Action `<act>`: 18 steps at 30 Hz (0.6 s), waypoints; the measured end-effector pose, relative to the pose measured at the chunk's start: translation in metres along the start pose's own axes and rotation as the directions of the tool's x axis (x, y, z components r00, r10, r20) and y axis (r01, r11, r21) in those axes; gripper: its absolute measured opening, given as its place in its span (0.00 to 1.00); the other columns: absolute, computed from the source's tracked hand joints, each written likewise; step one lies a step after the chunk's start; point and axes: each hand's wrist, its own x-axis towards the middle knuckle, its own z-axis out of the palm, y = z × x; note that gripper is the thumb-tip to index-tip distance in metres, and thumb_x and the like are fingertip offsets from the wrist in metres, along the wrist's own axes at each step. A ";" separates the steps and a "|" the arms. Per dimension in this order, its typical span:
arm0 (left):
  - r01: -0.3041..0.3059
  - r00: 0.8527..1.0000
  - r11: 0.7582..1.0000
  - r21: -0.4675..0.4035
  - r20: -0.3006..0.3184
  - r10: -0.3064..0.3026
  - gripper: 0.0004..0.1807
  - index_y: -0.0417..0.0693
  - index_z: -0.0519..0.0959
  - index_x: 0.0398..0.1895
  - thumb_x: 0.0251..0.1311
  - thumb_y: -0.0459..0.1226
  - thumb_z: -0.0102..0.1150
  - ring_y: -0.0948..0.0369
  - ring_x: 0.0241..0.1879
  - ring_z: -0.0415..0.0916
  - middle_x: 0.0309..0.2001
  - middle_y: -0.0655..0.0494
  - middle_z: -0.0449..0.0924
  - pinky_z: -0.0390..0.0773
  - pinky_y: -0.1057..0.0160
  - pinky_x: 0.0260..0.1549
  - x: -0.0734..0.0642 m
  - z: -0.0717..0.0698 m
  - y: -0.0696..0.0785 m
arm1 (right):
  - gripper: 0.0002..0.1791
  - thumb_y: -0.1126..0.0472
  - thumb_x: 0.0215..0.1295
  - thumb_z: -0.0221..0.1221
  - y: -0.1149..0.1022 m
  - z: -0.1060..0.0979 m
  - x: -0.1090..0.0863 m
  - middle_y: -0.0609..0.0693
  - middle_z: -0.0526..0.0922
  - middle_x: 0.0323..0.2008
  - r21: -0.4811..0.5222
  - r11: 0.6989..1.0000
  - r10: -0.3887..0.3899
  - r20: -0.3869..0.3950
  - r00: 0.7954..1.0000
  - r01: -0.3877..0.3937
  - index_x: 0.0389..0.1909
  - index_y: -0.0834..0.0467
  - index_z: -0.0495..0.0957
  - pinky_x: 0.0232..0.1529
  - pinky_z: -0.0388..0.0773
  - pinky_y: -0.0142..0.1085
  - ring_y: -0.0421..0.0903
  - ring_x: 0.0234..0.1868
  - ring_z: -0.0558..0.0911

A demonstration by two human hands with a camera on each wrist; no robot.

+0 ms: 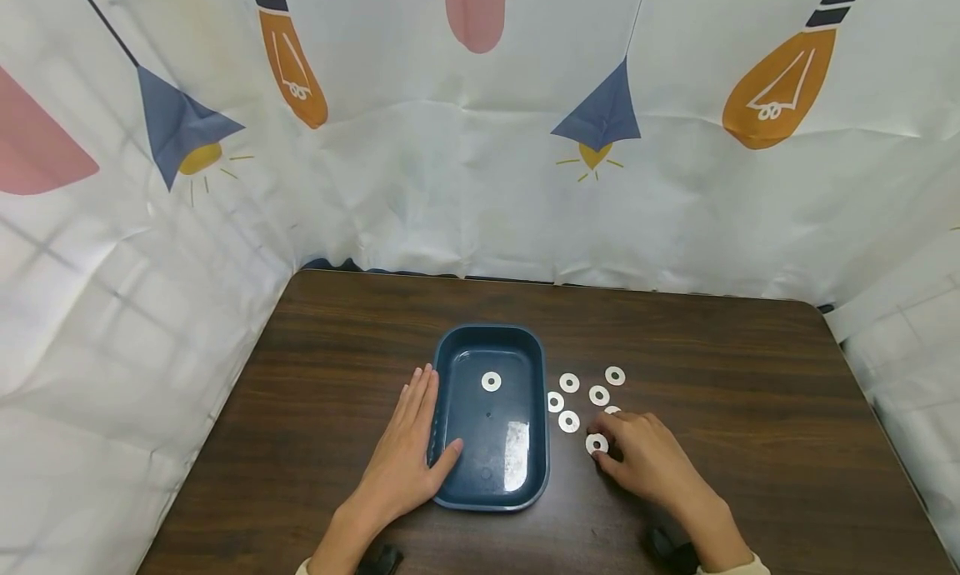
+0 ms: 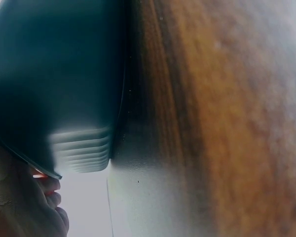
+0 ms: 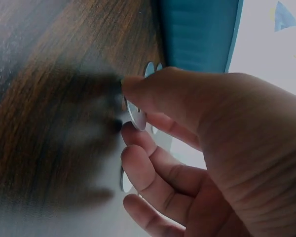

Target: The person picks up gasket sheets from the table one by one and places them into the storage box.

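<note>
In the head view a dark blue rectangular tray [image 1: 480, 467] stands on the table, with one flat metal washer [image 1: 484, 381] lying inside it. My left hand [image 1: 405, 454] rests along the tray's left rim, its fingers straight and the thumb reaching over the edge. To the right of the tray, my right hand [image 1: 647, 458] pinches another washer [image 1: 589, 447] between thumb and finger. The right wrist view has this held washer [image 3: 134, 114] tilted on edge, close over the table. Several loose washers [image 1: 569, 414] lie between the tray and my right hand, one partly hidden by its fingers.
The brown wood-grain table [image 1: 360, 325] has rounded back corners. A white curtain [image 1: 420, 192] printed with lamps and bulbs hangs behind it and along both sides. Dark objects [image 1: 667, 550] show at both wrists.
</note>
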 end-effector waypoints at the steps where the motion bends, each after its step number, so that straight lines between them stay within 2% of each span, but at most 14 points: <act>1: -0.002 1.000 1.000 0.001 -0.001 0.002 0.58 0.46 0.41 0.88 0.66 0.51 0.66 0.43 0.87 0.44 0.88 0.45 0.42 0.54 0.38 0.83 0.000 0.000 0.000 | 0.14 0.57 0.54 0.78 0.001 0.000 0.000 0.32 0.79 0.25 0.018 1.000 -0.003 -0.002 1.000 0.003 0.37 0.44 0.84 0.35 0.74 0.34 0.29 0.28 0.72; 7: -0.003 1.000 1.000 -0.001 -0.008 0.003 0.57 0.46 0.41 0.88 0.66 0.51 0.66 0.42 0.87 0.44 0.88 0.45 0.42 0.51 0.41 0.85 -0.001 0.000 0.000 | 0.15 0.56 0.51 0.81 0.003 -0.002 0.001 0.33 0.83 0.28 0.073 0.997 -0.012 -0.001 1.000 0.012 0.37 0.45 0.85 0.31 0.74 0.31 0.29 0.28 0.76; 14: -0.005 1.000 1.000 -0.006 -0.008 0.005 0.57 0.47 0.41 0.88 0.66 0.51 0.66 0.42 0.87 0.44 0.88 0.45 0.42 0.49 0.42 0.85 0.000 0.000 0.000 | 0.15 0.51 0.50 0.81 0.002 -0.003 0.001 0.31 0.80 0.26 -0.018 1.000 -0.003 0.005 1.000 0.003 0.36 0.44 0.86 0.40 0.76 0.40 0.28 0.28 0.72; 18: -0.011 1.000 1.000 -0.005 -0.009 0.011 0.57 0.47 0.41 0.88 0.66 0.51 0.66 0.42 0.87 0.44 0.88 0.46 0.42 0.48 0.44 0.86 0.000 0.001 -0.001 | 0.15 0.49 0.50 0.81 0.001 -0.001 0.001 0.33 0.78 0.25 -0.047 0.999 -0.009 0.000 1.000 0.009 0.34 0.44 0.85 0.40 0.75 0.39 0.30 0.29 0.71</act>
